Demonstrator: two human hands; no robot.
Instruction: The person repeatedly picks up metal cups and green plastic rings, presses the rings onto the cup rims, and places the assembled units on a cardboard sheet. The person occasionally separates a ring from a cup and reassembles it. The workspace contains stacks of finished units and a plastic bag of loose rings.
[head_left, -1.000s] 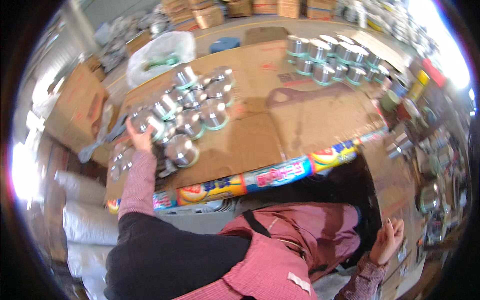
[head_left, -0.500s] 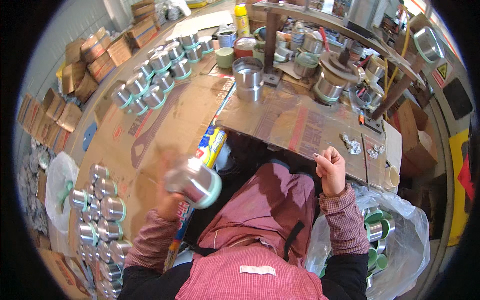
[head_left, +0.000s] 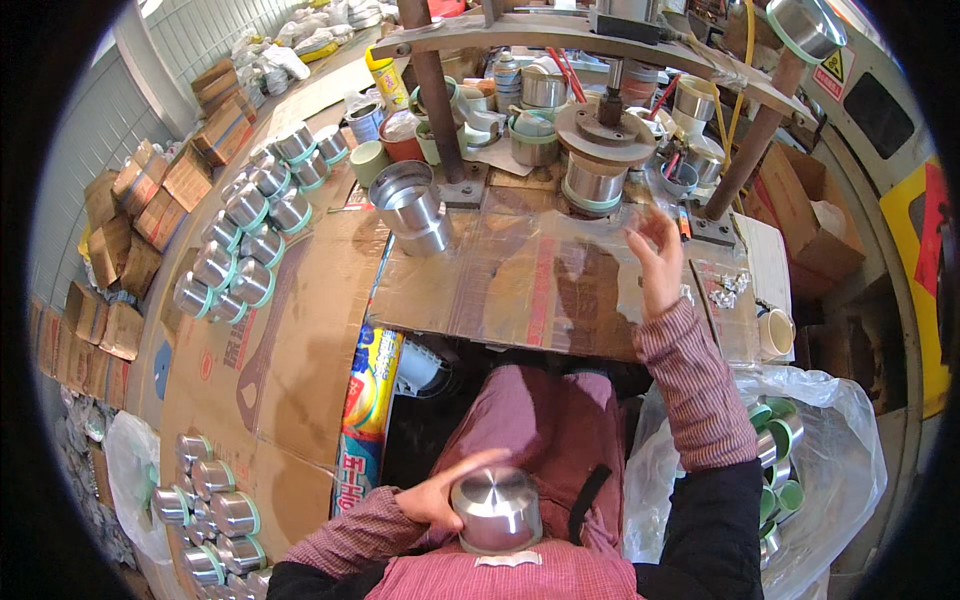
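Note:
Near my lap, my left hand [head_left: 440, 494] grips a steel cup [head_left: 500, 515] from its left side, thumb and fingers around it. The cup's round brushed base faces up, close to my apron. My right hand [head_left: 657, 255] is raised over the bench's right side, empty, with its fingers bent and apart. Just beyond that hand, a steel cup with a pale green rim [head_left: 592, 188] sits under the round plate of a press [head_left: 606, 135]. A taller open steel cylinder [head_left: 412, 208] stands left of the press post.
Rows of green-rimmed steel cups [head_left: 240, 240] stand at the far left, with more cups [head_left: 225, 510] near left. A plastic bag [head_left: 840, 460] of green-lined cups is at my right. Pots and a yellow can [head_left: 387, 82] crowd the back. Cartons [head_left: 805, 215] stand far right.
My left hand has brought the cup right and down to my apron, turning its base upward. My right hand has moved forward toward the press, and its fingers have opened. The view has shifted.

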